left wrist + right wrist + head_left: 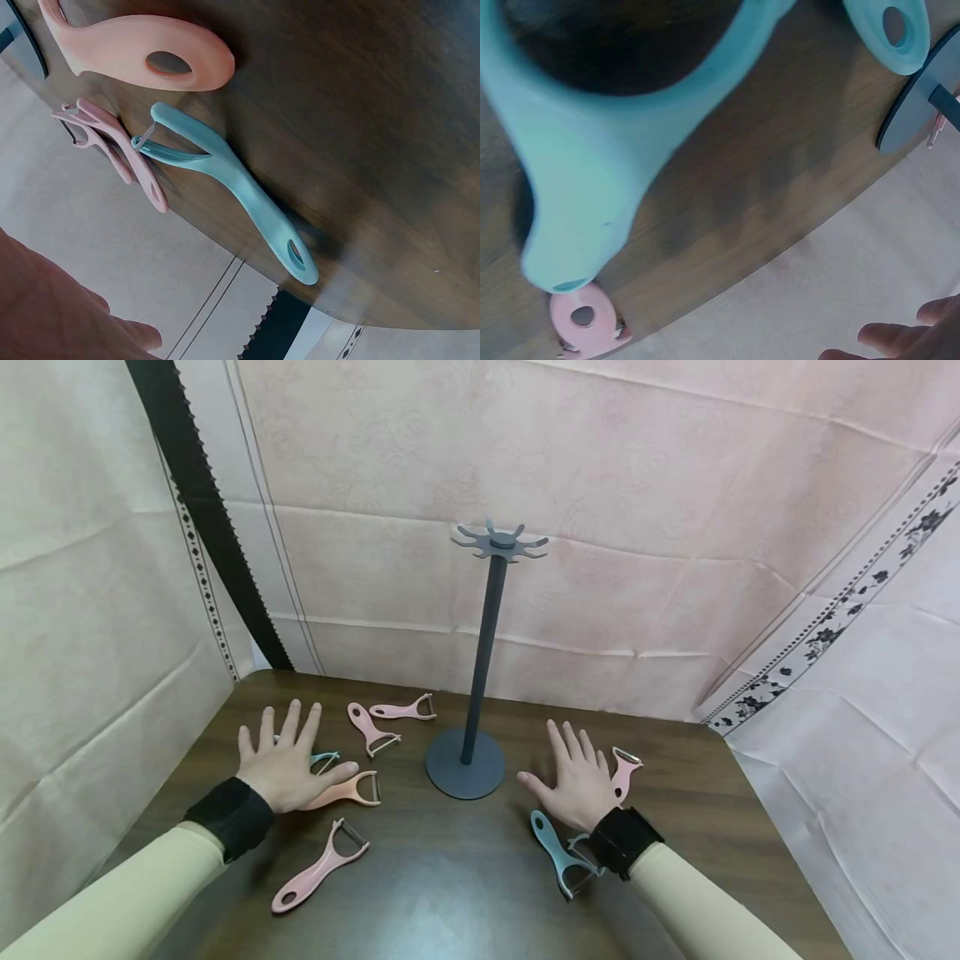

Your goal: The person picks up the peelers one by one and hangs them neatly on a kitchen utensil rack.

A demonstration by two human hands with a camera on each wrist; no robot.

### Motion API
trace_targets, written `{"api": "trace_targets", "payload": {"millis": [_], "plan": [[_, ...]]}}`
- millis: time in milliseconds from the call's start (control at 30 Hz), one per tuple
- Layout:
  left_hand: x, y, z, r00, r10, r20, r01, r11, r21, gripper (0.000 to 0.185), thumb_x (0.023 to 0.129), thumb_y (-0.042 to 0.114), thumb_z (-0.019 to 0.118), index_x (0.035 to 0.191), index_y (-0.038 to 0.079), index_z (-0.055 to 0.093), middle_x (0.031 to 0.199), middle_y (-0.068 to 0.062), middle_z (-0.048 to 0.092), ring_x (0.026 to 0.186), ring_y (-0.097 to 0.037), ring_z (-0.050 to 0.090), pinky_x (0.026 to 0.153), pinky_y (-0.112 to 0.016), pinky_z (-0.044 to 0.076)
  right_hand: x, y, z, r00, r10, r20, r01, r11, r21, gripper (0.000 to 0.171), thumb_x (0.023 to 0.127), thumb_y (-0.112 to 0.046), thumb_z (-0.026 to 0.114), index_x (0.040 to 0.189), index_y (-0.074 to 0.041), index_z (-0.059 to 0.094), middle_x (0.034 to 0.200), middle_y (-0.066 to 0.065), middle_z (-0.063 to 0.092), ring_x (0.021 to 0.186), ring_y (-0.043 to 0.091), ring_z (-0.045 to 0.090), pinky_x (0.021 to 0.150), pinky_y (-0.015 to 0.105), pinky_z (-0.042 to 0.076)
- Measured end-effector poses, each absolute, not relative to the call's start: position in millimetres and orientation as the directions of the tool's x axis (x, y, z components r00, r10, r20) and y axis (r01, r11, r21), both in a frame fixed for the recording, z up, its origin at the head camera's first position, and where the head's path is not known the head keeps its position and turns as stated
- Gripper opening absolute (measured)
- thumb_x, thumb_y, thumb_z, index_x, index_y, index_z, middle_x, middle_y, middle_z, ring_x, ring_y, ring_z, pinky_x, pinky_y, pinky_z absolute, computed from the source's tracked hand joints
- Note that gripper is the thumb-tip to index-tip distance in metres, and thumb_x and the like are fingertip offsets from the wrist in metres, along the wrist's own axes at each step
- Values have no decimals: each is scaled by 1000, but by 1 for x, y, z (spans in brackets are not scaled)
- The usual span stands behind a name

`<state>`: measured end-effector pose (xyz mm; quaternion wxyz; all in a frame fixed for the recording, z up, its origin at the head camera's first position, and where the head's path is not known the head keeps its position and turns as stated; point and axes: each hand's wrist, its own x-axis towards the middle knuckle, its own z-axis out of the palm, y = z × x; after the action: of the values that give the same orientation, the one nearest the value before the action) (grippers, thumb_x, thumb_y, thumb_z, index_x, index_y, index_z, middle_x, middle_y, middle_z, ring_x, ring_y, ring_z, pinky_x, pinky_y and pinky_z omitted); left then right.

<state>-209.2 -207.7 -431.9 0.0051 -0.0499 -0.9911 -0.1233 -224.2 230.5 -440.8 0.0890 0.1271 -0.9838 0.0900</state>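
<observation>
Blue peeler (561, 853) lies on the desk (465, 877) right of the hook stand (467, 764), beside the flat, released right hand (579, 785). Left hand (288, 764) likewise released. Likely light, rigid; hold its handle.

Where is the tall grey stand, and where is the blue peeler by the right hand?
grey stand (483, 643), head view, middle of its pole.
blue peeler (550, 842), head view, on its handle.
</observation>
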Motion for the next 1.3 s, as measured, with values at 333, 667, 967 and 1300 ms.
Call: {"api": "trace_targets", "payload": {"millis": [333, 667, 967, 1300], "plan": [[-207, -216, -433, -996, 86, 24, 89, 971, 223, 118, 75, 88, 36, 154, 6, 5, 155, -30, 1, 136, -58, -7, 96, -74, -12, -235, 209, -437, -938, -298, 175, -334, 912, -237, 96, 85, -75, 45, 156, -21, 9, 158, 15, 18, 143, 40, 16, 103, 64, 26], [-204, -226, -441, -999, 49, 13, 51, 972, 230, 118, 77, 86, 40, 153, 2, 7, 154, -32, 1, 134, -60, -5, 96, -75, -10, -251, 177, -437, -944, -311, 113, -331, 903, -274, 98, 84, -76, 46, 156, -19, 12, 157, 14, 22, 141, 41, 21, 107, 58, 25], [-201, -232, -441, -999, -24, -47, -35, 967, 254, 131, 73, 89, 40, 148, -12, 4, 150, -39, 6, 132, -63, -2, 95, -76, -8, -263, 148, -442, -935, -330, 128, -353, 893, -280, 94, 83, -73, 53, 152, -15, 26, 147, 15, 39, 135, 36, 34, 107, 51, 29], [-200, -233, -438, -977, -207, -58, -214, 954, 209, 133, 69, 93, 33, 128, -26, 29, 123, -51, 35, 116, -71, 25, 92, -78, 11, -277, 137, -454, -924, -365, 115, -380, 833, -401, 74, 86, -54, 66, 139, -6, 45, 129, 12, 49, 113, 24, 50, 95, 40, 45]]}}
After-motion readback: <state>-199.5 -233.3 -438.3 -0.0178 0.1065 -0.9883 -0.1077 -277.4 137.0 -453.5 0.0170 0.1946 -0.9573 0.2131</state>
